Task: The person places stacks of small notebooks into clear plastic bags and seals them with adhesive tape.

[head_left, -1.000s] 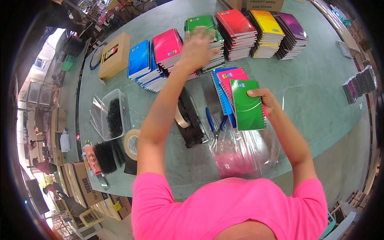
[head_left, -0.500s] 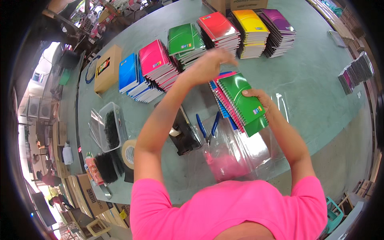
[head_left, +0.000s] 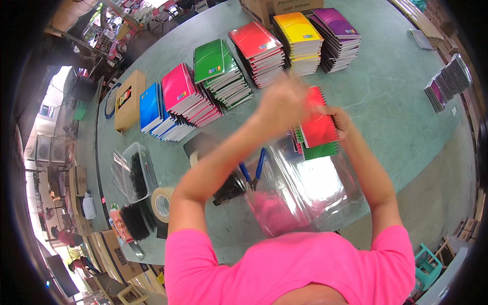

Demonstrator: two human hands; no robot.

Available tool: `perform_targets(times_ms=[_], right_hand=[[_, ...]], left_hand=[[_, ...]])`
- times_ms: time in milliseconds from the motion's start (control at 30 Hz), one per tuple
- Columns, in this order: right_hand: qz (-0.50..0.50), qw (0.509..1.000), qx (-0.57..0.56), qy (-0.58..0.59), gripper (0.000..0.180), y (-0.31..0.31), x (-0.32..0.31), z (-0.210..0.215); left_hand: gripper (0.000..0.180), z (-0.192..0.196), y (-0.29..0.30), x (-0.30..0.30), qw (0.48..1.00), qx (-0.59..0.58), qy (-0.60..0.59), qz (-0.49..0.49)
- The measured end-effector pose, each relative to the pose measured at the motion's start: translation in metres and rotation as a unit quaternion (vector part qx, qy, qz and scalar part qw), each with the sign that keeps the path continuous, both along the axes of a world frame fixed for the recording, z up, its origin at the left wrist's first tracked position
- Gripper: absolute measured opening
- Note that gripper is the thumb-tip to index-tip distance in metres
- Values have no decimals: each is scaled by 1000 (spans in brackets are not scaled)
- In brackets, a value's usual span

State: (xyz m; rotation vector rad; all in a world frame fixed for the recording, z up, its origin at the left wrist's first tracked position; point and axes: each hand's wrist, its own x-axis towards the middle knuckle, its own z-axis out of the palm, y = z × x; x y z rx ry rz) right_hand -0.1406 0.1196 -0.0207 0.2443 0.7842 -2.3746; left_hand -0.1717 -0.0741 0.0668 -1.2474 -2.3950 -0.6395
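Note:
My right hand (head_left: 339,121) grips a small stack of spiral notebooks by its right side. A red spiral notebook (head_left: 321,131) lies on top of that stack, and a green notebook (head_left: 322,151) shows beneath it, with other edges under that. My left hand (head_left: 283,101), smeared by motion, is over the upper left of the red notebook; its fingers cannot be read. Beyond my hands stand stacks of spiral notebooks: blue (head_left: 151,107), pink (head_left: 176,89), green (head_left: 209,60), red (head_left: 253,40), yellow (head_left: 296,28) and purple (head_left: 336,23).
Clear plastic sheets (head_left: 333,190) and blue-handled cutters (head_left: 261,162) lie near my body. Left are a black tape dispenser (head_left: 229,192), a tape roll (head_left: 156,201), a plastic tub (head_left: 148,163) with black coils, and a cardboard box (head_left: 133,96). Another notebook stack (head_left: 448,81) sits far right.
A red notebook now lies over the green one in my right hand. My left hand has moved down and right toward the held stack. The view has shifted slightly.

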Motion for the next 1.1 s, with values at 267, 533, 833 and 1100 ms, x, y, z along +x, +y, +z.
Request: perform_targets(times_ms=[267, 533, 833, 1100], right_hand=[[-44, 996, -74, -15, 45, 12, -7, 7], [-31, 998, 3, -52, 48, 36, 4, -8], [-46, 997, 3, -54, 64, 96, 16, 3], [-3, 999, -33, 30, 66, 133, 24, 24]], left_hand=[[17, -2, -43, -78, 955, 26, 194, 222], [32, 9, 58, -20, 986, -102, 42, 127], [25, 46, 57, -88, 958, 200, -157, 135], [33, 21, 144, -64, 985, -105, -68, -117]])
